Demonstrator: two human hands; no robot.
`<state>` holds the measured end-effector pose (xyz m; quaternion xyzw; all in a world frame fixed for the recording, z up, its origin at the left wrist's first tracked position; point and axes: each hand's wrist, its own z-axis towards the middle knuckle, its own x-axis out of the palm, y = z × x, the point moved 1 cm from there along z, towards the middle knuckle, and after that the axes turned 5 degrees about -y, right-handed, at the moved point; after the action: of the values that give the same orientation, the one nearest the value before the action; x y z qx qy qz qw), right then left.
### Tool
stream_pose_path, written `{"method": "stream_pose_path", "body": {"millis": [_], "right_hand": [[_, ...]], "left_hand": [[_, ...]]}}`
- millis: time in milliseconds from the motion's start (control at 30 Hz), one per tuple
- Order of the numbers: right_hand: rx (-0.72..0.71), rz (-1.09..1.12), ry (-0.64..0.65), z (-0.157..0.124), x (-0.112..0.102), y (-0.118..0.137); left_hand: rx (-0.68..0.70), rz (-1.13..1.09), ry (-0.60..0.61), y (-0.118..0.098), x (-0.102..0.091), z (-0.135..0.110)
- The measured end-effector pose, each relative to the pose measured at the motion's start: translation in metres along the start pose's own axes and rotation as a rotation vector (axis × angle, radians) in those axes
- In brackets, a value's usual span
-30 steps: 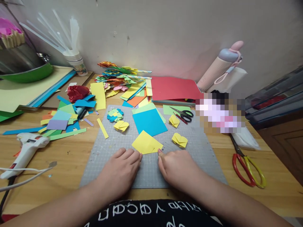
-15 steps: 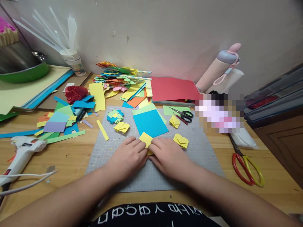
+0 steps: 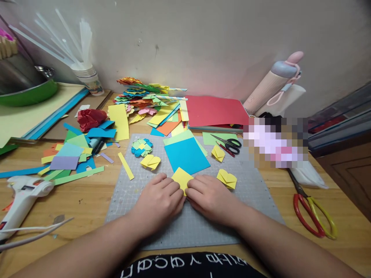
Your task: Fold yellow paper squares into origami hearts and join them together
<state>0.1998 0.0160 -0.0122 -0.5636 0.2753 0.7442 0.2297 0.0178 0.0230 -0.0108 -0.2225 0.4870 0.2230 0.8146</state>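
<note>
A yellow paper (image 3: 181, 178) is held at the middle of the grey cutting mat (image 3: 255, 189); it is plain and smooth, with crisp edges, its near part hidden by fingers. Its sides are gripped by the left hand (image 3: 162, 197) and the right hand (image 3: 211, 195), both with fingers curled in, nearly meeting; the thumbs are hidden. On the mat's far half, a blue square (image 3: 187, 154) is overlapped in view by the paper's tip. Bare mat is left toward its near edge; folded yellow pieces are set on its left (image 3: 150, 162) and right (image 3: 227, 179) parts, and black scissors (image 3: 232, 144) at its far-right corner. One paper corner is pointed at the mat's far edge; the long axis cannot be told.
</note>
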Motion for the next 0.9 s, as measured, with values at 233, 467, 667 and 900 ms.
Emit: {"method": "stream_pose_path", "body": {"millis": [233,467,667,900], "right_hand": [[0.019,0.119,-0.233,-0.002,-0.006,0.001],[-0.176,0.078,-0.454,-0.009,-0.003,0.003],[-0.172,0.009,-0.669,-0.012,-0.01,-0.001],[-0.295,0.003,-0.659,-0.009,-0.015,0.0]], "left_hand": [[0.019,-0.112,-0.118,0.001,-0.007,-0.001],[0.142,-0.11,-0.25,-0.005,-0.012,-0.004],[0.134,-0.163,-0.332,0.008,-0.018,-0.01],[0.287,-0.124,-0.306,0.006,-0.027,-0.011]]}}
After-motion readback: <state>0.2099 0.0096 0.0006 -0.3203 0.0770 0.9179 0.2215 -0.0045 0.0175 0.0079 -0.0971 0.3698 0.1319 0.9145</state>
